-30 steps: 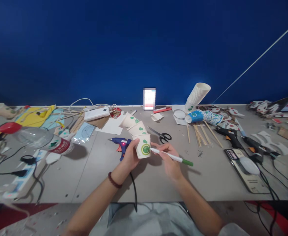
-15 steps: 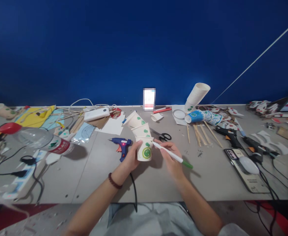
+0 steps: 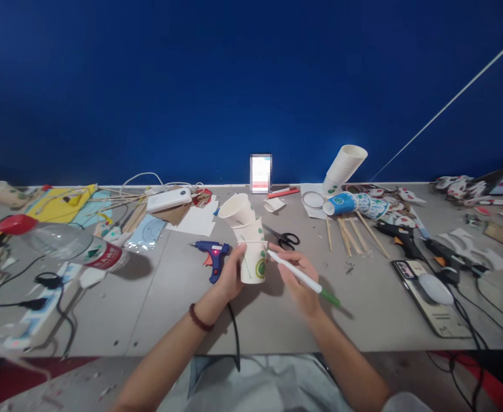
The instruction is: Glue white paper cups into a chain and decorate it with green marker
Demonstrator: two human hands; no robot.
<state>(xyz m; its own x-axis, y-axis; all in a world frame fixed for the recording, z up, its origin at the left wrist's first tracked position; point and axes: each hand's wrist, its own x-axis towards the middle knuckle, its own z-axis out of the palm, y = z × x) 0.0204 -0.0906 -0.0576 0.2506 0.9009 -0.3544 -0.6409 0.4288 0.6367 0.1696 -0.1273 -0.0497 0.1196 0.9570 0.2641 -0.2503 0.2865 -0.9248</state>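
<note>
Three white paper cups with green prints form a bent stack in front of me. My left hand is closed around the lowest cup from its left side. In my right hand is a white marker with a green end, gripped like a pen. Its tip points at the right side of the lowest cup, close to the rim; whether it touches I cannot tell. A blue glue gun with a red light lies just left of my left hand. Black-handled scissors lie behind my right hand.
On the left are a plastic bottle lying on its side and a power strip. A tall stack of paper cups leans at the back right. Wooden sticks, a phone and black glue guns lie at right.
The stacked cups have turned in my left hand, so the round green print has shifted right and the top cup's opening now shows. The marker has moved slightly right and down.
</note>
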